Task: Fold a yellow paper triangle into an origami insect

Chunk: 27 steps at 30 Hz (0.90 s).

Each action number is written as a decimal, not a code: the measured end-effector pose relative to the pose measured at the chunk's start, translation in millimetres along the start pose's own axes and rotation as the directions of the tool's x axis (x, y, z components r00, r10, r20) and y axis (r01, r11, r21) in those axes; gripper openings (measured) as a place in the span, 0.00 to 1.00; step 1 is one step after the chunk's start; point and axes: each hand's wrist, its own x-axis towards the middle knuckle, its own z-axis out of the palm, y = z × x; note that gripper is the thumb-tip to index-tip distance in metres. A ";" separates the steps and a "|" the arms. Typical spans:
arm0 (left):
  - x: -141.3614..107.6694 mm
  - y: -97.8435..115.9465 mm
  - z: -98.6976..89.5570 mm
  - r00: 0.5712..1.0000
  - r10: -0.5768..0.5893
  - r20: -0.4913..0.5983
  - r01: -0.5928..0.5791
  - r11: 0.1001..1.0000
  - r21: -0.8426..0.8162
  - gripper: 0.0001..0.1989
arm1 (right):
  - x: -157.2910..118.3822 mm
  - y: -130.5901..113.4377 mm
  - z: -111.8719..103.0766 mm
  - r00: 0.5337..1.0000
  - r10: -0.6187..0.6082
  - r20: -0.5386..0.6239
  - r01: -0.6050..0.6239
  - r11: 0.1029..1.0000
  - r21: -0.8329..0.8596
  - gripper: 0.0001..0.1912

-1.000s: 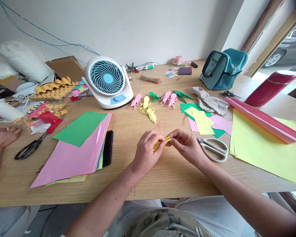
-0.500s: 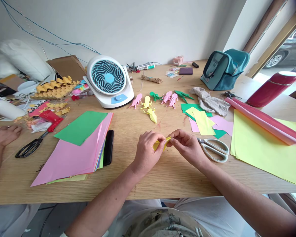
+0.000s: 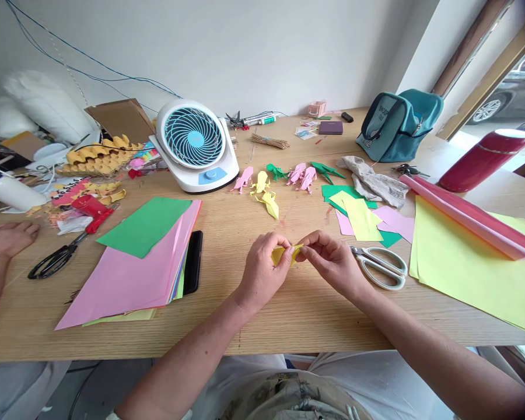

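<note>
A small piece of folded yellow paper [image 3: 278, 255] is pinched between both hands above the table. My left hand [image 3: 265, 262] is closed on its left part, thumb and forefinger pressed together. The right end is gripped by the fingertips of my right hand [image 3: 330, 259]; fingers hide much of the paper. Right beside that hand lie white-handled scissors [image 3: 382, 267]. Beyond the hands stand folded paper figures: yellow ones [image 3: 270, 205], pink ones [image 3: 307, 178] and green ones [image 3: 326, 171]. Loose paper pieces [image 3: 362, 217] in yellow, green and pink overlap behind the scissors.
On the left are stacked coloured sheets [image 3: 131, 280], a phone [image 3: 194, 261], black-handled scissors [image 3: 55, 261] and another person's hand [image 3: 15, 238]. A white fan [image 3: 196, 140] stands behind. To the right lie yellow sheets [image 3: 472, 274], a rolled sheet [image 3: 472, 219] and a red flask [image 3: 485, 160].
Both hands stay in nearly the same place, still pinching the yellow paper. The whole view has shifted very slightly.
</note>
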 end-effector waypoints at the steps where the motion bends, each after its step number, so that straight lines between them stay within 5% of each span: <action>1: -0.2 0.4 0.3 1.000 -0.022 0.012 0.022 1.000 -0.019 0.05 | -0.1 0.1 -0.1 1.000 0.001 0.001 -0.001 1.000 -0.001 0.16; 20: -1.9 -0.7 2.8 1.000 -0.002 0.007 0.002 0.999 -0.043 0.05 | -0.8 0.4 0.2 1.000 0.004 -0.016 -0.003 0.999 0.033 0.14; 27: 0.5 -4.6 -0.5 0.997 0.079 0.000 -0.079 0.997 -0.016 0.04 | 0.7 -0.4 -5.7 0.987 -0.151 -0.054 0.152 0.988 0.010 0.09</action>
